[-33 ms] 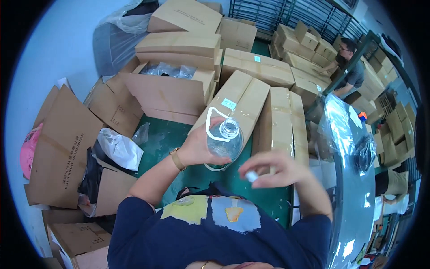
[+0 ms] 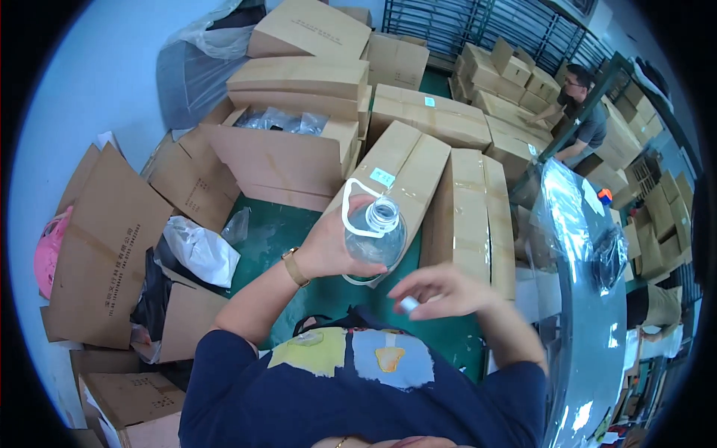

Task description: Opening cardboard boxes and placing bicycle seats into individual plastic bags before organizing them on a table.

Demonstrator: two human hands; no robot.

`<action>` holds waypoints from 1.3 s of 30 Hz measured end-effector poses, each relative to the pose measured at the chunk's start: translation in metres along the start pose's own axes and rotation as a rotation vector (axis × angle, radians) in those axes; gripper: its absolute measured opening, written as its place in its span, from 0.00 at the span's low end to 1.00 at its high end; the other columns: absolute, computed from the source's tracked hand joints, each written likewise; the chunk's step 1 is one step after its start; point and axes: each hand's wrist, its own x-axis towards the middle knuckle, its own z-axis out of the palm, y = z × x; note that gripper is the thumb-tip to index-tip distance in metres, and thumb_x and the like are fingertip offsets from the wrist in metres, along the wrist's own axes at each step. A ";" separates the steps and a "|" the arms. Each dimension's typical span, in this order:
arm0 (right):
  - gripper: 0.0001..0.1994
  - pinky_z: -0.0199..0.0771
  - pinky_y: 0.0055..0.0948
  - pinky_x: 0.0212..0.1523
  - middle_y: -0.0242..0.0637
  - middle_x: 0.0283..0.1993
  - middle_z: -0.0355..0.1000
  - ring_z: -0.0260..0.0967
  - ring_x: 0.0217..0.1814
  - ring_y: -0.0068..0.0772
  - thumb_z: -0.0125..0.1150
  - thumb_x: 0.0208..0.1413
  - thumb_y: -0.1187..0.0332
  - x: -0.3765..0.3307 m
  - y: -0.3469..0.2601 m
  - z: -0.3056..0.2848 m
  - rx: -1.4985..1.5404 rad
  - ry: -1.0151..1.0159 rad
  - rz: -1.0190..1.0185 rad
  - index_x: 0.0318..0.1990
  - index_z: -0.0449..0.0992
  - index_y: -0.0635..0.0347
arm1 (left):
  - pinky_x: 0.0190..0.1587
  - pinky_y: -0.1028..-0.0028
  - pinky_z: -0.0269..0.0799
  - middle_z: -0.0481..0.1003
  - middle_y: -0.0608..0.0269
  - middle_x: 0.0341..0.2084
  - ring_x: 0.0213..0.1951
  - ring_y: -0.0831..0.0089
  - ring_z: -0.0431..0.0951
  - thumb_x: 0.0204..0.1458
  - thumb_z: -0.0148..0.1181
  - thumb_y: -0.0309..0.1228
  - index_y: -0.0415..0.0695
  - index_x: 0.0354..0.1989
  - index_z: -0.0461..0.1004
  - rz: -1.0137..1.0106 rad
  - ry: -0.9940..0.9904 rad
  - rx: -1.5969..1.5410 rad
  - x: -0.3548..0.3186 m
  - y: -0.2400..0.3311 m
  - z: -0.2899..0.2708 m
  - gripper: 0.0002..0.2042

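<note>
Head: indistinct white piece [image 2: 408, 304] in right hand [image 2: 447, 291]

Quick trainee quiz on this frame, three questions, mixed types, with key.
1. Multiple choice: what does the left grip hold?
A) a tape roll
B) a clear bottle
C) a cardboard flap

2. True or false: the wristwatch is on the left wrist.

3. Fill in the colour: the right grip holds a small ___ item.

Key:
1. B
2. True
3. White
</note>
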 end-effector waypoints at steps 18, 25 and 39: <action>0.22 0.69 0.30 0.54 0.37 0.57 0.66 0.66 0.55 0.28 0.59 0.55 0.68 0.054 -0.014 0.007 0.517 0.316 -0.505 0.58 0.65 0.59 | 0.52 0.57 0.69 0.69 0.42 0.50 0.51 0.47 0.72 0.36 0.72 0.37 0.42 0.50 0.67 0.788 0.046 0.255 0.026 0.143 -0.019 0.31; 0.22 0.69 0.29 0.53 0.36 0.55 0.67 0.66 0.54 0.28 0.60 0.54 0.69 0.051 -0.030 -0.012 0.408 0.372 -0.513 0.57 0.66 0.58 | 0.53 0.54 0.68 0.69 0.42 0.50 0.51 0.45 0.72 0.37 0.72 0.41 0.44 0.49 0.67 0.857 0.080 0.195 0.031 0.151 -0.019 0.30; 0.23 0.71 0.29 0.50 0.37 0.51 0.70 0.68 0.50 0.27 0.64 0.49 0.72 0.044 -0.100 -0.046 0.102 0.519 -0.608 0.54 0.68 0.62 | 0.52 0.54 0.68 0.68 0.42 0.50 0.50 0.44 0.72 0.40 0.71 0.41 0.45 0.50 0.66 1.169 0.246 0.180 0.058 0.176 -0.033 0.29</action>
